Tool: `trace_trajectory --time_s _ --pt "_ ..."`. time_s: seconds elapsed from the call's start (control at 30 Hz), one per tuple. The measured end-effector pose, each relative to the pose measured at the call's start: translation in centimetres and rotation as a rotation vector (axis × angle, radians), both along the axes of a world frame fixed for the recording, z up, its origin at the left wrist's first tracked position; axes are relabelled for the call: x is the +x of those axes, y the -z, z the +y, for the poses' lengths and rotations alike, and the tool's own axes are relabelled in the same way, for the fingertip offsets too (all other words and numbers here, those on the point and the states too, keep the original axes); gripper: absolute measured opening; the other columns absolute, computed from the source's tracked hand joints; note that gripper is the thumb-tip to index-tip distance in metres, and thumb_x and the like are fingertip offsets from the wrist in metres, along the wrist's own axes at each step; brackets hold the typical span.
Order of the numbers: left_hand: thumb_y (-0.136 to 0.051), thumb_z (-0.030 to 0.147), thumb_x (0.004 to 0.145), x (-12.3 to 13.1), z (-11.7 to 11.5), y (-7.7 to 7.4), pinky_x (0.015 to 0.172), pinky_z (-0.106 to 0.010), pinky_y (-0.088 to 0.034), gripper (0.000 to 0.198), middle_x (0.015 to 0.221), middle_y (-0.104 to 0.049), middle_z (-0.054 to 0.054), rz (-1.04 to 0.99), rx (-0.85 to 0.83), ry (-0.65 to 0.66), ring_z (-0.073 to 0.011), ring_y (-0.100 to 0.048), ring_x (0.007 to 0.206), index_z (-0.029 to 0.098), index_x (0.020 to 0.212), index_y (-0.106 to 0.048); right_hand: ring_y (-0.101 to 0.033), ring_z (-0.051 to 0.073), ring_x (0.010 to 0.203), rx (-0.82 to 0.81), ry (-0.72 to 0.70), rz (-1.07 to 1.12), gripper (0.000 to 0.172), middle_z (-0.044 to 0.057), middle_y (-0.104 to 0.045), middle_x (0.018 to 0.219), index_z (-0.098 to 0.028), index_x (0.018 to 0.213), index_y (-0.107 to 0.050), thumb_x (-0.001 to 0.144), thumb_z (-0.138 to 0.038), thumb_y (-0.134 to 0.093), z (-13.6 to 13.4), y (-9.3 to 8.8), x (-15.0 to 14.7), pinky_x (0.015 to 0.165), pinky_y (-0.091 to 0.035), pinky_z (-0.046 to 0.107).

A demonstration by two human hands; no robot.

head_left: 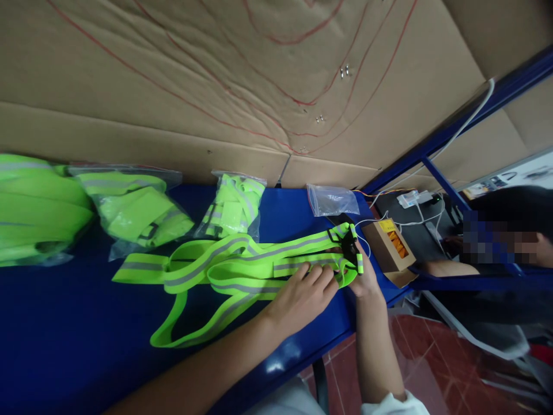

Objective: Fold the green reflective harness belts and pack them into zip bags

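- While the strap lies lengthwise on the worktop, as the head view has it, its loops trail left and its black buckle is near the right edge.
- Nearer the buckle is the right hand, whose grip grasps that end of the strap from behind, fingers partly hidden.
- Just left of the buckle, the left hand curls its fingers over the strap; whether its grip pinches, I cannot tell.
- Bagged straps line the back edge; a clear bag lies near the back right corner.
- Blue surface shows between loops and front edge.
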State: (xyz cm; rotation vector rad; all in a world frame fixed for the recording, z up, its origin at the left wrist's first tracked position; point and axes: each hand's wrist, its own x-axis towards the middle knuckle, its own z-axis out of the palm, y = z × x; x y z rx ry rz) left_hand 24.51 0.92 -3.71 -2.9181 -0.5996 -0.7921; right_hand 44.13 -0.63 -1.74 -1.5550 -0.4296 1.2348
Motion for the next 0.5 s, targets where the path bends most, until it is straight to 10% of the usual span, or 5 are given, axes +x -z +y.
trace_trajectory --time_s 0.13,0.5 --pt "-0.051 0.016 0.098 0.2 -0.7 0.4 0.077 -0.038 -0.045 0.012 0.090 -0.063 -0.006 0.076 0.013 0.017 -0.0217 -0.059 0.083 0.014 0.102 -0.062 -0.048 0.013 0.045 0.004 0.038 -0.027 0.060 0.004 -0.071 0.079 -0.022 0.104 -0.073 0.083 -0.077 -0.064 0.1 -0.1 -0.1 0.038 -0.032 0.029" --pt "-0.043 0.019 0.102 -0.8 -1.0 -1.6 0.080 -0.040 -0.046 0.037 0.101 -0.064 -0.007 0.075 0.018 -0.067 -0.0222 -0.062 0.085 0.015 0.138 -0.051 -0.069 0.026 0.073 0.008 0.026 -0.038 0.063 0.009 -0.072 0.078 -0.022 0.084 -0.073 0.086 -0.082 -0.053 0.1 0.2 0.1 0.063 -0.055 0.039"
